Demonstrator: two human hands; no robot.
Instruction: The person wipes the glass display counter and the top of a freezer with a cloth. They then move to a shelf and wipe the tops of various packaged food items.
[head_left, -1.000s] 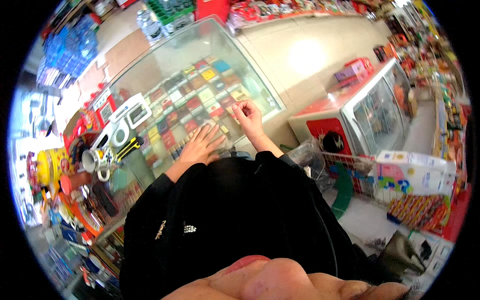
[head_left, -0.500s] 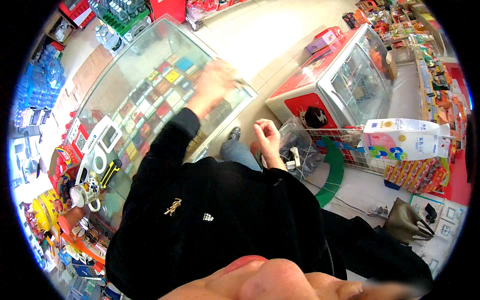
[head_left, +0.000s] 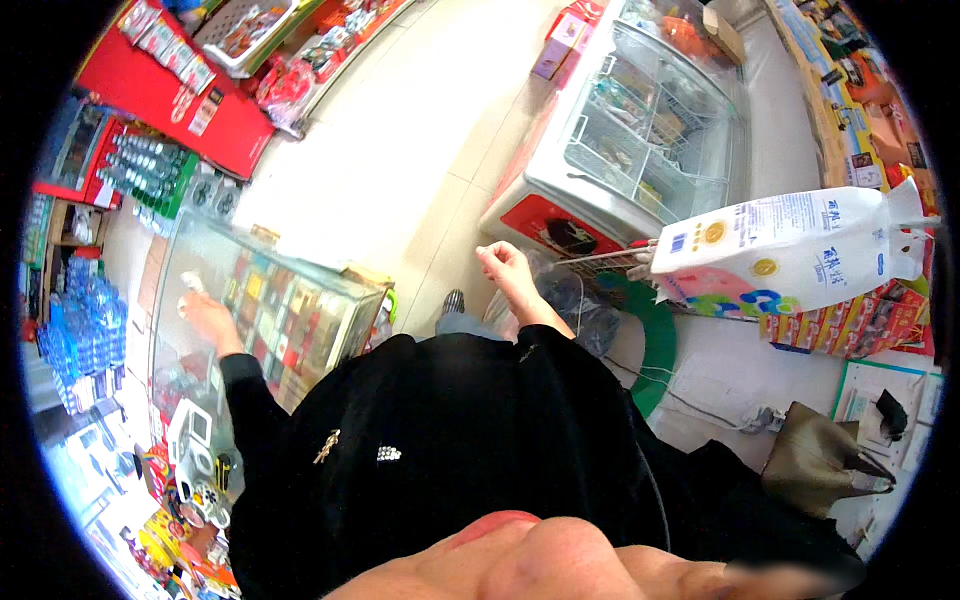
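In the head view, I see the person's left hand out over the glass counter, a small pale scrap at its fingertips; it's too small for me to tell whether they grip it. Small packets lie in rows under the glass, to the right of that hand. The right hand is up in front of the body, fingers curled closed toward the thumb, between the counter and a red-and-white chest freezer.
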